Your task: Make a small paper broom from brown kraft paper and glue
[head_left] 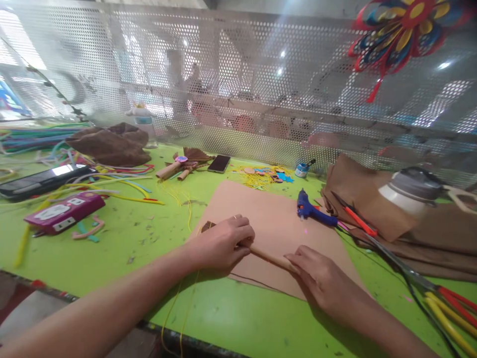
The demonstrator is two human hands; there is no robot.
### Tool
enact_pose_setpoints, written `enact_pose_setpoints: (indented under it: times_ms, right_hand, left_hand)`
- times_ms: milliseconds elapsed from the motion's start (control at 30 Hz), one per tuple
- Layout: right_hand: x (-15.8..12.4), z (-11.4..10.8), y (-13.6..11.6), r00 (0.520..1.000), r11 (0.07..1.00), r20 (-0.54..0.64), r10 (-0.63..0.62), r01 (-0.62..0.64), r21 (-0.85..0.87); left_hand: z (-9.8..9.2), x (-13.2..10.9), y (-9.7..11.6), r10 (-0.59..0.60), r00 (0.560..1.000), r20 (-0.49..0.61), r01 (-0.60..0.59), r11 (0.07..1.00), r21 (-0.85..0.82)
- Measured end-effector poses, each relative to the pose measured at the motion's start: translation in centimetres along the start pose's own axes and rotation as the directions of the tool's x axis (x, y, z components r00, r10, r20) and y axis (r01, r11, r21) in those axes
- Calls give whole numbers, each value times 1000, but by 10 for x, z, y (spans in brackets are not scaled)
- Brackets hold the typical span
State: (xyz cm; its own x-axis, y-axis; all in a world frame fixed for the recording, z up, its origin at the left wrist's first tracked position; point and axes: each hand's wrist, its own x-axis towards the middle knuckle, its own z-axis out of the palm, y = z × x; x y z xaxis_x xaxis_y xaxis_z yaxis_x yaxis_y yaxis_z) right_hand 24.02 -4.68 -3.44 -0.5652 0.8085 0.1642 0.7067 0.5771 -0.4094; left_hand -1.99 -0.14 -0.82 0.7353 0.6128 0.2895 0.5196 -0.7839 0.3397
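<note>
A thin brown rolled-paper tube [271, 257] is stretched between my two hands over a tan paper sheet [268, 214]. My left hand [225, 243] is closed around the tube's left part, its fingers curled. At the tube's right end, my right hand [316, 273] pinches it between thumb and fingers. A dark brown piece [207, 226] pokes out behind my left hand. Yellow string [173, 313] hangs from near that hand over the table's front edge. The blue glue gun [313, 211] lies on the sheet's right side.
Scissors [391, 253] and folded brown paper [417, 243] lie at right, near a lidded container [412, 189]. A purple power strip [65, 213] and pipe cleaners [130, 186] are at left. Behind are paper rolls [169, 169], a phone [219, 163], a small bottle [301, 169] and a perforated panel [238, 114].
</note>
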Motion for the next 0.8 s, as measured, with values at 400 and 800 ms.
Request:
enact_pose_setpoints:
  times_ms: [400, 800]
  right_hand:
    - [-2, 2, 2, 981, 993, -156, -119, 118, -14]
    - [2, 4, 4, 983, 989, -128, -135, 127, -70]
  left_hand:
    - [-2, -1, -4, -14, 999, 30, 13, 999, 32]
    - [2, 0, -7, -94, 995, 21, 94, 996, 0]
